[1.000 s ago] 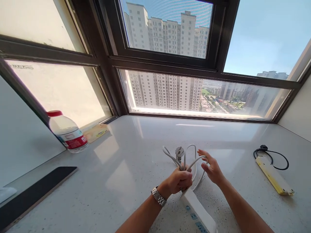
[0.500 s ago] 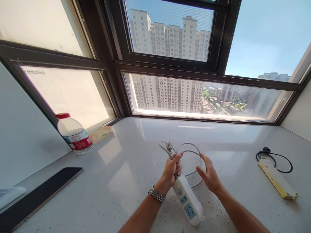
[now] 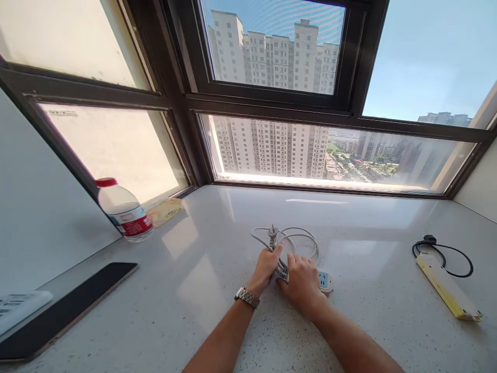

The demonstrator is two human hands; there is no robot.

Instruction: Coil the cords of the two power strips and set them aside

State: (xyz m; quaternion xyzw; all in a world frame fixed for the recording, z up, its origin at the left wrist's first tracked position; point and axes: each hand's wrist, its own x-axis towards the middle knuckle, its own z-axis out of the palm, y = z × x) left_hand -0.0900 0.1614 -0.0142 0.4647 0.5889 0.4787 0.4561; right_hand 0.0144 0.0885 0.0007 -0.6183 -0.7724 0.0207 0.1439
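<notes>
The white power strip (image 3: pixel 324 280) lies flat on the counter (image 3: pixel 217 290), mostly hidden under the right hand (image 3: pixel 301 282), whose fingers press down over it. The left hand (image 3: pixel 267 264) just beside it has fingers closed on the coiled grey cable (image 3: pixel 298 235). One plug (image 3: pixel 273 231) tops the coil. Two strips in all: a yellow power strip (image 3: pixel 446 287) lies well apart.

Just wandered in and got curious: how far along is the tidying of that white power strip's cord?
The white cord already lies in loops on the counter, its plug on top. The left hand holds the loops, and the right hand covers most of the white power strip. Nothing visibly ties the coil yet. The yellow power strip lies untouched.
</notes>
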